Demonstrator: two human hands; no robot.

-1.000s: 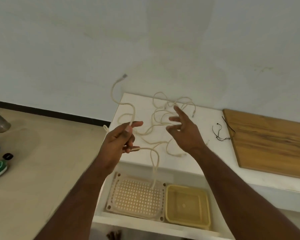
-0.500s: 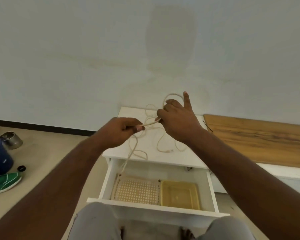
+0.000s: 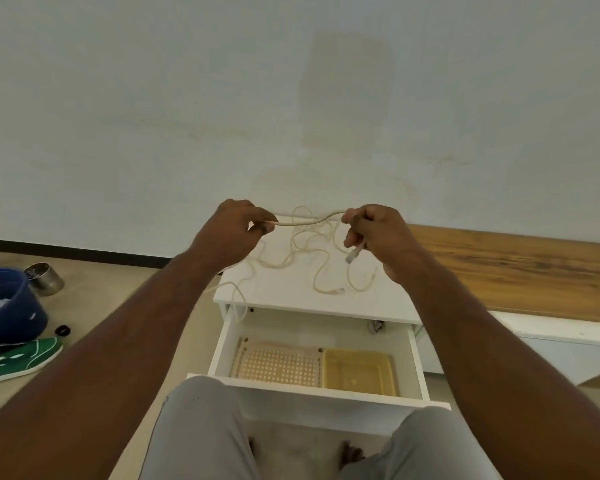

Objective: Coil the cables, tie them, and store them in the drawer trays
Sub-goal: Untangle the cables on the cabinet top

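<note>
Drawer (image 3: 222, 344) stood open nearest, trays unfilled. Above it, left hand (image 3: 234, 233) and right hand (image 3: 374, 233) each pinched the cable (image 3: 309, 221), span running left-right between them; plug end hung at right hand. Slack lay tangled on worktop (image 3: 388, 308) beyond.

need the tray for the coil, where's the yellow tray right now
In the head view the yellow tray sits in the right half of the open white drawer, right beside the perforated beige tray, below the cable-strewn cabinet top.
</note>
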